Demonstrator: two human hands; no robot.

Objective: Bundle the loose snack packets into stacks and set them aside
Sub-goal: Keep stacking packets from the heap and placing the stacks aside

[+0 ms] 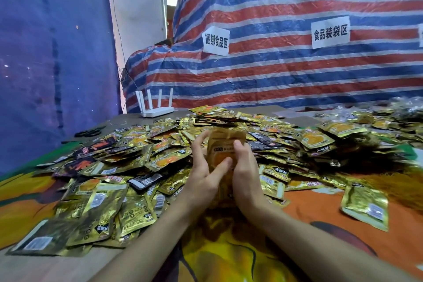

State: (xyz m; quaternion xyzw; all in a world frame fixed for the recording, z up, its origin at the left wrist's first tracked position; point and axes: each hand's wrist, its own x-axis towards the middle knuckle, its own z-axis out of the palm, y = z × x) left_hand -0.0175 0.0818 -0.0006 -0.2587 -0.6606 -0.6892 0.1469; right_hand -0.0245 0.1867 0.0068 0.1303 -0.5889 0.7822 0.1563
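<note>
A small upright stack of gold snack packets [225, 144] stands between my two hands at the middle of the table. My left hand [202, 174] holds its left side, thumb across the front and fingers round the far edge. My right hand [243, 174] grips the right side, thumb on the front face. Behind and around the hands spreads a big heap of loose gold and black packets [142, 155]. The stack's lower part is hidden by my palms.
A white router [155, 104] with several antennas stands at the back left, with black scissors [88, 132] nearby. A striped tarp [286, 64] with paper labels rises behind the table. One gold packet [365, 207] lies apart on the orange and yellow cloth [320, 208] at right.
</note>
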